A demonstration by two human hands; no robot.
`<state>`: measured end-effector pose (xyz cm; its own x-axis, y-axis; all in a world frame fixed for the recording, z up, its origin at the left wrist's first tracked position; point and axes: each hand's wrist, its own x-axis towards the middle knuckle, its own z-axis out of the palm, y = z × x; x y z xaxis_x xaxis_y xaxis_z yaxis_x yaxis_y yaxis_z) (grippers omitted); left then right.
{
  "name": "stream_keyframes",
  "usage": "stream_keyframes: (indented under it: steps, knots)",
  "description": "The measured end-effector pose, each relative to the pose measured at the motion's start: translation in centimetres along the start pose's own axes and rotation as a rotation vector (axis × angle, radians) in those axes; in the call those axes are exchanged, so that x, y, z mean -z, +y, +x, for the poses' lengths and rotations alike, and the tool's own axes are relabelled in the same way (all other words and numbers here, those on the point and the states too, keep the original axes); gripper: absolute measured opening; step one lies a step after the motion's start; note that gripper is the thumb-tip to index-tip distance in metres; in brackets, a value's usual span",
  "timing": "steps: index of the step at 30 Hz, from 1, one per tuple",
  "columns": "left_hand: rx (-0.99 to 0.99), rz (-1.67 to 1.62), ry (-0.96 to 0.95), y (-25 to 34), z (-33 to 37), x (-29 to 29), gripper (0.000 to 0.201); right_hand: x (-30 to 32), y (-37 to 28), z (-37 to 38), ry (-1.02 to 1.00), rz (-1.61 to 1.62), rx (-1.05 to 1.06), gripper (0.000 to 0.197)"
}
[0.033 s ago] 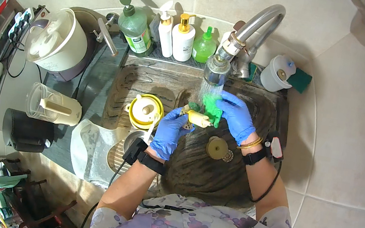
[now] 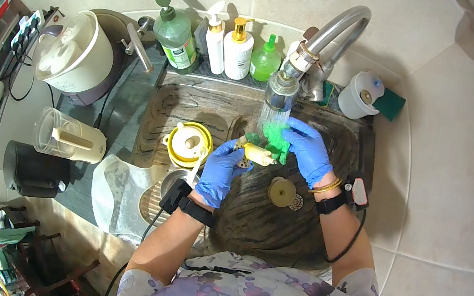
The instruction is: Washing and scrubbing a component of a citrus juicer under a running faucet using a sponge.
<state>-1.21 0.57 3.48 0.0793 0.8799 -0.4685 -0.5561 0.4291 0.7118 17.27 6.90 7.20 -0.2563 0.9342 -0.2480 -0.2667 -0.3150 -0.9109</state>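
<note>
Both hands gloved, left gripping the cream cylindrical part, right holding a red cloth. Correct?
One slip: the cloth in the right hand is green, not red, as the head view shows. The rest stands: both hands are gloved, and the left hand grips the cream cylindrical part.

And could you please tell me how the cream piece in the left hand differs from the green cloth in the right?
Colour: the cream piece is pale yellowish, while the green cloth is vivid green.
Shape: the cream piece is roughly cylindrical; the green cloth is crumpled and irregular.
Hold: the left hand grips the cream piece, the right hand the green cloth.
Shared: both are held over the sink in blue-gloved hands.
</note>
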Motion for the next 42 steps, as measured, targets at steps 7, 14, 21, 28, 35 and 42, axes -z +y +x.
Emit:
stream_keyframes:
  steps: [7, 14, 21, 28, 35, 42]
  knots:
    - [-0.056, 0.057, -0.049, -0.4, 0.4, -0.2, 0.029, 0.9, 0.9, 0.2, 0.095, -0.153, 0.238, 0.022]
    - [-0.066, -0.012, 0.006, -0.5, 1.1, -0.2, 0.025, -2.0, -0.7, -2.7, -0.107, -0.640, 0.133, 0.038]
    - [-0.134, 0.000, 0.082, -1.1, 1.2, -1.8, 0.016, -2.8, -1.5, -4.5, -0.150, -0.869, 0.319, 0.049]
    - [-0.117, 0.119, 0.135, -0.8, 0.9, -2.6, 0.012, -3.3, -1.6, -4.9, -0.060, -1.107, 0.300, 0.040]
    - [-0.065, -0.035, 0.129, -0.2, 1.1, -2.9, 0.015, -2.6, -0.8, -4.5, -0.031, -1.089, 0.425, 0.034]
    - [-0.182, 0.305, 0.076, -0.7, 1.2, -2.7, 0.022, -2.8, -0.2, -4.8, -0.012, -1.183, 0.531, 0.034]
